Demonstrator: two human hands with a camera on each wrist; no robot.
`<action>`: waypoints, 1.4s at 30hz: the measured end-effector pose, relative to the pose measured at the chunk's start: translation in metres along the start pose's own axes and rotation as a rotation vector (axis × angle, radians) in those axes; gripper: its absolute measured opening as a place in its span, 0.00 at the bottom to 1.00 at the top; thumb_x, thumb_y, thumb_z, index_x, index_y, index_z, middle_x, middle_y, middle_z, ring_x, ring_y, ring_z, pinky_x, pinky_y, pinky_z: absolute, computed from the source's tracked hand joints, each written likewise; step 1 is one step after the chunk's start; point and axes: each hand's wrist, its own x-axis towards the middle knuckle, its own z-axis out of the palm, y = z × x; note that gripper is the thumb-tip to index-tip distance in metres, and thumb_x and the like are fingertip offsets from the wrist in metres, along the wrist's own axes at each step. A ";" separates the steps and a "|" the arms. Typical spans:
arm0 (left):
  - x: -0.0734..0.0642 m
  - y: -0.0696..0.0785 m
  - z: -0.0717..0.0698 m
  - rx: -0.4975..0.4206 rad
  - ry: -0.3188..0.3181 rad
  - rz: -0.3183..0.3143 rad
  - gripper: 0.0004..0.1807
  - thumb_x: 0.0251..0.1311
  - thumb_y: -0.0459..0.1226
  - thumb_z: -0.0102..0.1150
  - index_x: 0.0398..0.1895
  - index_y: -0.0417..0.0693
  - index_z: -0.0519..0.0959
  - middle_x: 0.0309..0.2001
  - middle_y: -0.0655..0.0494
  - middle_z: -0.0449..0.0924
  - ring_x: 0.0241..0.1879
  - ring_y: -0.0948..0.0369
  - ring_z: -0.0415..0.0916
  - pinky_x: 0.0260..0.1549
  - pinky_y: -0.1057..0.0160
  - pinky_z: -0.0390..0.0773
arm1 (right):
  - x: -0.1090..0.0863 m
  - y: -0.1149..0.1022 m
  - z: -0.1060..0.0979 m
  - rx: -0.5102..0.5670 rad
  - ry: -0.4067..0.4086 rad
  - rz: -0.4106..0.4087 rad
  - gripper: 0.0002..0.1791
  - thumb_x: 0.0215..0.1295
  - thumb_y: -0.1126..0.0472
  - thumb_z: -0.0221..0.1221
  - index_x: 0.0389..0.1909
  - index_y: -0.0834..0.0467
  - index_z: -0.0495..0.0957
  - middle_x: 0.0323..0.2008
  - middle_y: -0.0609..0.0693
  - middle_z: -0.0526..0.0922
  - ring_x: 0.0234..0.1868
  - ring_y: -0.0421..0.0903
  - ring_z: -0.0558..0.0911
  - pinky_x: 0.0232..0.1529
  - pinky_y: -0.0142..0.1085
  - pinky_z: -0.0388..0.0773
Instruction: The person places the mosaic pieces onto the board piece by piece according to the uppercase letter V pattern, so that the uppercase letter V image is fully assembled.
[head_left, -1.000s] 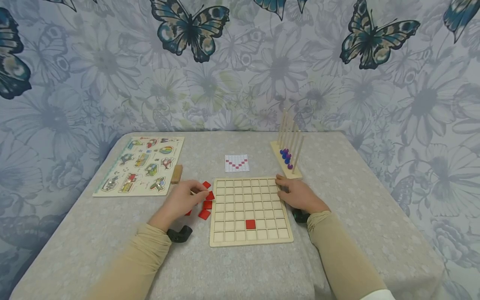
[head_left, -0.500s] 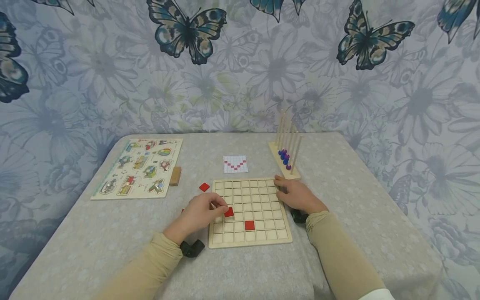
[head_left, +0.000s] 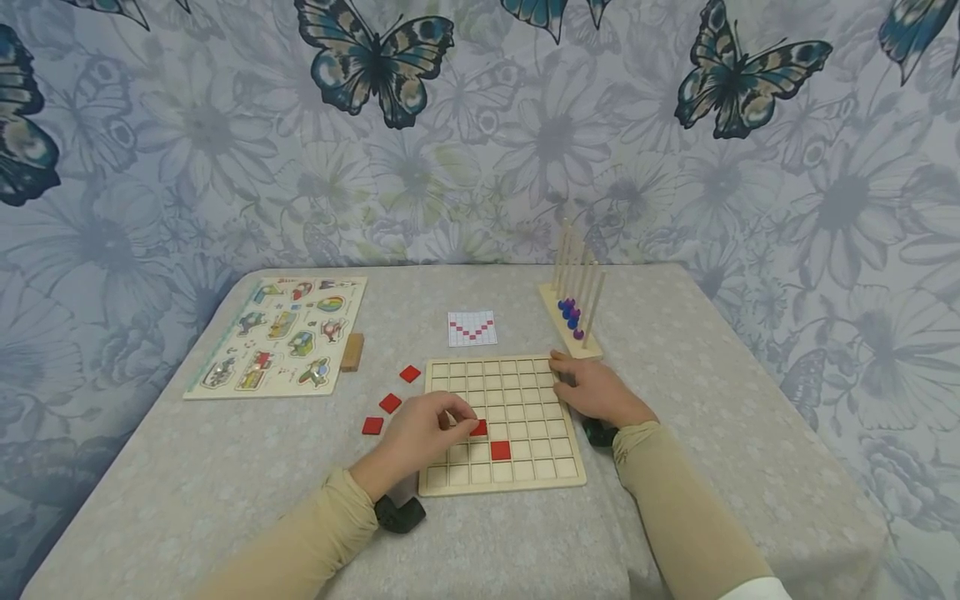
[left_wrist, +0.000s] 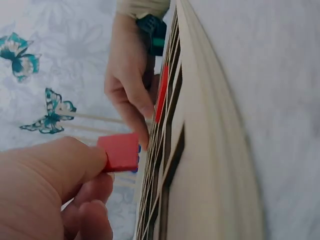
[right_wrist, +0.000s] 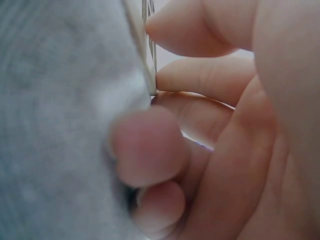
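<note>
My left hand (head_left: 423,429) pinches a small red square tile (left_wrist: 119,152) between thumb and fingertips, over the left-middle part of a pale wooden grid board (head_left: 536,479). In the left wrist view the tile is held up off the board's cells. Another red tile (head_left: 500,451) lies in a cell of the second row from the near side. My right hand (head_left: 600,390) rests at the board's far right corner, its thumb and forefinger touching the edge. Seen from the right wrist, its other fingers (right_wrist: 150,145) bend loosely close to the tablecloth.
Loose red tiles (head_left: 390,403) lie left of the board. Beyond it is a card (head_left: 472,329) with a red V pattern on a grid. A peg stand (head_left: 570,321) with blue and purple beads stands behind my right hand. A picture puzzle board (head_left: 277,333) and wooden block (head_left: 352,352) lie at left.
My left hand has picked up a red tile from the left side and carried it rightward over the board. The right hand has stayed at the board's corner.
</note>
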 end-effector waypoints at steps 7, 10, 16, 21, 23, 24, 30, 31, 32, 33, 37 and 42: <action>0.001 -0.003 0.007 0.020 0.002 0.066 0.06 0.61 0.42 0.72 0.32 0.67 0.86 0.31 0.78 0.78 0.26 0.72 0.73 0.26 0.68 0.75 | 0.000 0.001 -0.001 -0.008 0.002 -0.003 0.31 0.74 0.56 0.56 0.75 0.60 0.66 0.78 0.51 0.62 0.78 0.56 0.62 0.73 0.53 0.64; 0.001 -0.004 0.007 0.022 0.003 0.079 0.06 0.61 0.41 0.72 0.32 0.67 0.85 0.31 0.77 0.79 0.26 0.71 0.72 0.26 0.68 0.74 | 0.000 0.001 -0.001 -0.003 -0.002 0.002 0.32 0.74 0.55 0.55 0.75 0.60 0.66 0.78 0.51 0.62 0.78 0.55 0.62 0.73 0.53 0.65; 0.001 -0.004 0.008 0.032 0.004 0.087 0.05 0.61 0.42 0.72 0.33 0.67 0.86 0.31 0.77 0.79 0.27 0.71 0.73 0.26 0.69 0.74 | 0.000 0.000 -0.001 -0.005 -0.010 0.011 0.32 0.74 0.54 0.55 0.76 0.59 0.65 0.79 0.50 0.62 0.78 0.55 0.62 0.74 0.53 0.63; 0.001 -0.005 0.008 0.041 0.016 0.093 0.06 0.61 0.41 0.72 0.33 0.68 0.86 0.31 0.77 0.79 0.27 0.72 0.72 0.26 0.69 0.74 | 0.000 -0.001 -0.002 -0.018 -0.008 0.002 0.32 0.74 0.55 0.54 0.76 0.59 0.65 0.79 0.51 0.62 0.78 0.56 0.62 0.74 0.53 0.62; 0.002 -0.005 0.008 0.043 0.014 0.087 0.06 0.61 0.42 0.72 0.34 0.69 0.86 0.31 0.78 0.79 0.27 0.72 0.72 0.27 0.69 0.74 | 0.000 -0.002 -0.002 -0.020 -0.006 -0.002 0.31 0.74 0.55 0.54 0.76 0.60 0.65 0.79 0.52 0.62 0.78 0.57 0.61 0.74 0.54 0.62; 0.002 -0.005 0.008 0.042 0.014 0.086 0.06 0.61 0.42 0.72 0.34 0.69 0.86 0.31 0.78 0.79 0.27 0.72 0.73 0.27 0.69 0.74 | 0.000 -0.002 -0.002 -0.015 -0.007 0.003 0.31 0.74 0.55 0.54 0.76 0.59 0.65 0.79 0.52 0.62 0.78 0.56 0.61 0.74 0.54 0.62; 0.003 -0.006 0.008 0.057 0.014 0.094 0.05 0.61 0.42 0.72 0.34 0.68 0.87 0.32 0.77 0.79 0.26 0.72 0.72 0.26 0.69 0.74 | -0.002 -0.003 -0.002 -0.015 -0.005 0.010 0.31 0.75 0.54 0.54 0.76 0.59 0.65 0.78 0.51 0.62 0.78 0.56 0.61 0.75 0.53 0.62; 0.003 -0.007 0.008 0.063 0.013 0.096 0.05 0.61 0.42 0.72 0.35 0.68 0.87 0.32 0.77 0.79 0.26 0.72 0.72 0.26 0.69 0.74 | -0.002 -0.003 -0.002 -0.019 -0.004 0.005 0.31 0.75 0.55 0.54 0.76 0.59 0.65 0.78 0.52 0.62 0.78 0.56 0.61 0.74 0.54 0.62; 0.003 -0.007 0.008 0.069 0.013 0.098 0.05 0.61 0.42 0.72 0.35 0.67 0.88 0.32 0.77 0.79 0.26 0.73 0.72 0.26 0.69 0.73 | -0.002 -0.003 -0.002 -0.016 -0.004 0.005 0.31 0.75 0.55 0.54 0.76 0.59 0.65 0.78 0.51 0.62 0.78 0.56 0.61 0.74 0.54 0.62; 0.003 -0.007 0.008 0.074 0.012 0.101 0.05 0.61 0.41 0.72 0.35 0.67 0.88 0.32 0.77 0.79 0.26 0.73 0.71 0.26 0.69 0.73 | -0.002 -0.003 -0.002 -0.017 -0.003 0.003 0.31 0.75 0.55 0.54 0.76 0.60 0.65 0.78 0.52 0.62 0.78 0.56 0.61 0.74 0.54 0.62; 0.003 -0.007 0.008 0.096 0.006 0.104 0.05 0.61 0.41 0.72 0.36 0.66 0.88 0.32 0.76 0.79 0.26 0.74 0.70 0.27 0.70 0.73 | -0.003 -0.003 -0.002 -0.014 -0.002 -0.004 0.31 0.75 0.55 0.54 0.76 0.60 0.65 0.79 0.52 0.61 0.78 0.57 0.61 0.74 0.54 0.61; 0.002 -0.005 0.008 0.141 0.003 0.109 0.03 0.61 0.43 0.73 0.36 0.65 0.89 0.31 0.75 0.78 0.26 0.73 0.69 0.26 0.70 0.72 | -0.003 -0.004 -0.002 -0.007 -0.003 -0.003 0.32 0.75 0.55 0.54 0.76 0.60 0.65 0.79 0.51 0.61 0.79 0.56 0.61 0.75 0.54 0.61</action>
